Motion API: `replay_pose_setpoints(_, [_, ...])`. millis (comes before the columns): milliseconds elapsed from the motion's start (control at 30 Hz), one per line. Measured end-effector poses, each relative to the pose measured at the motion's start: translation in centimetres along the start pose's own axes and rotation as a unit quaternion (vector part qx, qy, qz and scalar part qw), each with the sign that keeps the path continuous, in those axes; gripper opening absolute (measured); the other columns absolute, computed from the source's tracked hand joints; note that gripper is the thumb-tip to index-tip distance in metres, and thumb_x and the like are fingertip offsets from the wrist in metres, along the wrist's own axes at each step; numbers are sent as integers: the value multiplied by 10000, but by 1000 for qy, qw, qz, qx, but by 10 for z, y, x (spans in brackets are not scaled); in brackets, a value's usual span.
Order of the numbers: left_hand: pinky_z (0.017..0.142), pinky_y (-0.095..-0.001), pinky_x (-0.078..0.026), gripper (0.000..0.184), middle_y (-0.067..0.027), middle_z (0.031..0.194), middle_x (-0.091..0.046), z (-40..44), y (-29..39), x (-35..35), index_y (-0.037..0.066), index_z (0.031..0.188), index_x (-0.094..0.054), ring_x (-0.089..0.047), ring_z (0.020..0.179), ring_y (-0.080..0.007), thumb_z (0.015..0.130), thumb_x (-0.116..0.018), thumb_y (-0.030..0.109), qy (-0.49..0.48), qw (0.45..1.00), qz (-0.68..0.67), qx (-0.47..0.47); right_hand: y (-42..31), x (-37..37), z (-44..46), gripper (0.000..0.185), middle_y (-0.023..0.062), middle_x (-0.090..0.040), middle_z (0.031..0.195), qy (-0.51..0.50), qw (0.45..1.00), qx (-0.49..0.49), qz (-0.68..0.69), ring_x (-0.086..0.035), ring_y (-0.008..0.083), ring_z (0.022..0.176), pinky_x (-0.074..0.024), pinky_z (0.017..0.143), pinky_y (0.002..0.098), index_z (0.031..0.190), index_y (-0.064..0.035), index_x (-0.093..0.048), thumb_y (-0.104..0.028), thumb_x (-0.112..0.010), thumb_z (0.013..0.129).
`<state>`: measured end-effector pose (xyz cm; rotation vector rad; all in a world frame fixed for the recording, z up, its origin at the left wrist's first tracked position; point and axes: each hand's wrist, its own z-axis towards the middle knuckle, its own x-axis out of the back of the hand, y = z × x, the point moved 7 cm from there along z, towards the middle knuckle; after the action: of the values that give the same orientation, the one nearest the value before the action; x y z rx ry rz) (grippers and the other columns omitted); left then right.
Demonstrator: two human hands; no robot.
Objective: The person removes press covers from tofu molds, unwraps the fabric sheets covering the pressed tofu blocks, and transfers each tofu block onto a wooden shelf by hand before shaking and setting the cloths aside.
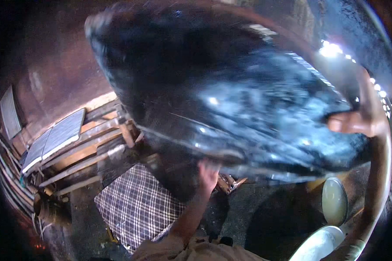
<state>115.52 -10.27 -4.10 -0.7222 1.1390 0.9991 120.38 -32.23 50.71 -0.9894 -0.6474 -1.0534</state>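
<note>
A large dark sheet-like object (pixel 257 108), glossy and bluish on its right part, is held up in front of me and smeared by motion. Its material cannot be made out. At its lower edge, my left hand (pixel 209 173) grips it from below, with the fingers partly hidden. My right hand (pixel 355 122) holds its right end, thumb lying on the glossy face. The object hangs tilted and hides much of the view ahead.
A checked cushion or seat (pixel 139 204) is at the lower left. Behind it stands a wooden frame (pixel 91 148) with a pale panel (pixel 56 137). Two round, pale containers (pixel 334 200) (pixel 320 244) sit at the lower right. Bright lights shine at the upper right.
</note>
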Motion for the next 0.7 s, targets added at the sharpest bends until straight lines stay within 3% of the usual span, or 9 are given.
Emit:
replay_pose_setpoints(133, [963, -540, -320, 701, -126, 1360, -299, 110, -51, -123, 157, 1212, -409, -408, 1164, -326, 712, -556, 626, 69, 990, 62, 107, -22, -46, 38, 600, 217, -600, 774, -11, 973, 57, -225, -613, 316, 733, -486, 695, 393, 981, 47, -502, -276, -759, 544])
replay_pose_setpoints(200, [949, -520, -347, 647, -134, 1298, -372, 140, -64, -148, 121, 1174, -436, -429, 1139, -301, 747, -526, 599, 48, 992, 12, 119, -4, -99, 59, 627, 204, -591, 648, -46, 915, 76, -394, -620, 312, 647, -517, 616, 404, 983, 56, -469, -352, -751, 598])
replay_pose_setpoints(233, [947, -495, -361, 612, -130, 1263, -410, 145, -68, -144, 97, 1162, -445, -439, 1127, -282, 777, -507, 568, 17, 994, 18, 110, 11, -133, 64, 714, 220, -590, 680, -165, 904, -8, -393, -620, 312, 640, -530, 601, 395, 1055, 85, -432, -404, -735, 633])
replay_pose_setpoints(267, [945, -470, -376, 579, -125, 1228, -448, 145, -70, -138, 72, 1150, -454, -449, 1114, -264, 806, -488, 536, -19, 995, 24, 95, 26, -166, 67, 802, 261, -582, 874, -184, 884, 17, -429, -620, 326, 768, -535, 634, 386, 1162, 115, -363, -410, -710, 663])
replay_pose_setpoints(400, [994, -444, -338, 608, -124, 1282, -410, 70, -84, -107, 53, 1285, -340, -401, 1177, -265, 850, -424, 469, -69, 964, -147, 212, 124, -315, 57, 619, 248, -462, 1121, -90, 890, 98, -436, -561, 330, 973, -521, 662, 403, 1169, 42, -374, -340, -623, 751])
replay_pose_setpoints(467, [999, -447, -320, 601, -120, 1296, -382, 34, -114, 2, 88, 1301, -306, -377, 1191, -274, 850, -410, 472, 213, 941, -125, 232, 185, -392, 38, 562, 247, -457, 1124, -171, 916, -8, -362, -517, 337, 1039, -504, 734, 421, 1183, 38, -394, -287, -578, 763])
replay_pose_setpoints(533, [958, -430, -360, 530, -94, 1235, -433, -10, -113, 42, 105, 1243, -369, -423, 1133, -255, 861, -413, 469, 244, 914, -154, 286, 228, -456, 2, 515, 214, -459, 1142, -190, 922, -22, -336, -519, 342, 1028, -473, 803, 440, 1158, 12, -449, -240, -579, 729])
replay_pose_setpoints(633, [895, -404, -419, 439, -56, 1145, -508, -27, -104, 73, 130, 1156, -463, -492, 1044, -226, 877, -417, 466, 211, 908, -150, 328, 255, -487, -35, 465, 182, -470, 1140, -147, 970, -22, -194, -528, 336, 1005, -445, 831, 453, 1113, -19, -505, -211, -585, 697])
replay_pose_setpoints(700, [914, -403, -404, 399, -42, 1112, -523, -22, -97, 104, 128, 1156, -463, -508, 1016, -229, 892, -428, 424, 227, 913, -12, 340, 271, -468, -42, 496, 165, -495, 1101, -91, 986, 13, -138, -532, 330, 952, -438, 791, 450, 1098, -37, -517, -185, -621, 636])
